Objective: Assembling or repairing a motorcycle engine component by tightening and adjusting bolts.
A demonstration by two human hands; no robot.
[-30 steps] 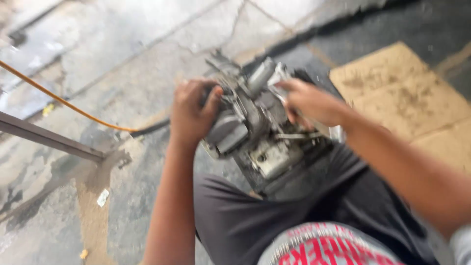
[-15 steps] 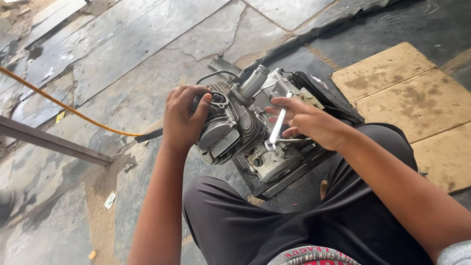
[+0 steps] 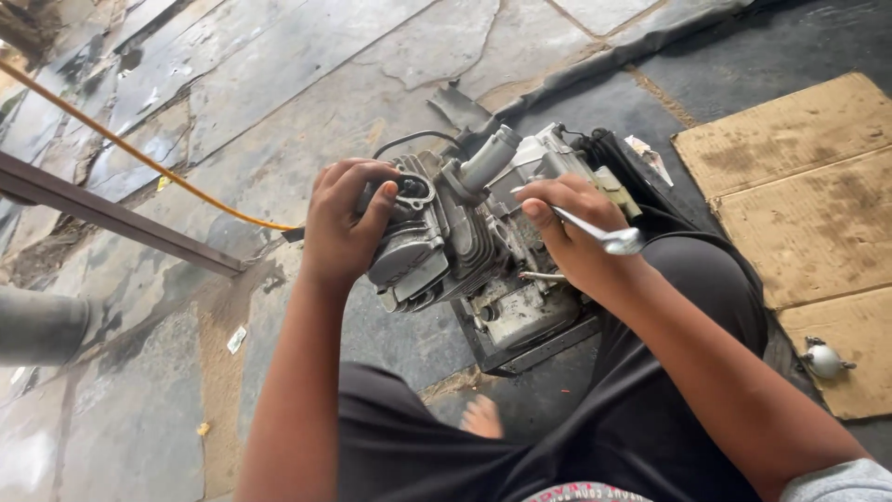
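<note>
A small grey motorcycle engine (image 3: pixel 469 244) sits on a black tray (image 3: pixel 520 353) on the floor in front of my knees. My left hand (image 3: pixel 342 223) grips the engine's cylinder head on its left side, fingers wrapped over the top. My right hand (image 3: pixel 574 232) rests on the right side of the engine and holds a shiny metal spanner (image 3: pixel 599 232), whose end sticks out toward the right. A black cable (image 3: pixel 413 141) loops up from the engine's top.
Cracked stone floor all around. An orange hose (image 3: pixel 121 144) and a metal bar (image 3: pixel 111 218) cross the left side. Cardboard sheets (image 3: pixel 799 186) lie at right, with a small round metal part (image 3: pixel 825 361) on them. My bare toes (image 3: pixel 483 418) show below the tray.
The view has steadied and moved closer. My right hand has shifted on the engine and the spanner now points right. The left hand keeps its grip on the cylinder head.
</note>
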